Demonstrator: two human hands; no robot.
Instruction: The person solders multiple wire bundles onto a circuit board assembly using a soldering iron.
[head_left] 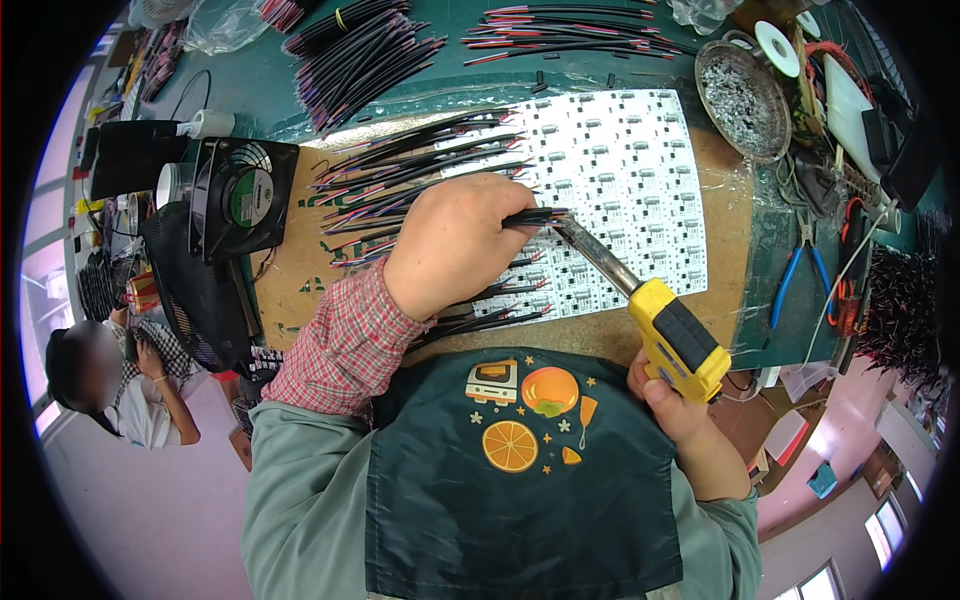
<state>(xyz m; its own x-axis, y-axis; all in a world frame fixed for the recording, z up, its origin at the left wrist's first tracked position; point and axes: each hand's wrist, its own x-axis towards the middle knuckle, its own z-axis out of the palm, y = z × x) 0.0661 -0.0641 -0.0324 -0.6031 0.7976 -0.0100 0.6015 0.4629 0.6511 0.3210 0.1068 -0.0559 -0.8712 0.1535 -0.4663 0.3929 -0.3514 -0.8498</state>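
Observation:
My left hand (455, 240) pinches a black-sleeved cable (535, 217) over a white circuit board panel (640, 170), its wire ends pointing right. Around the handle of a yellow and black soldering gun (685, 340) my right hand (668, 405) is closed. The gun's metal tip meets or nearly meets the wire ends; actual contact is too small to tell. More black cables (420, 150) lie in rows with their ends along the panel's left part, above and below my left hand. My left hand hides some of them.
A black fan (245, 200) stands left of the brown work board (725, 230). Cable bundles (365, 65) lie at the back. On the right are a round dish of grey scraps (742, 100), a white spool (777, 48) and blue-handled pliers (800, 270). Another person (140, 385) sits at far left.

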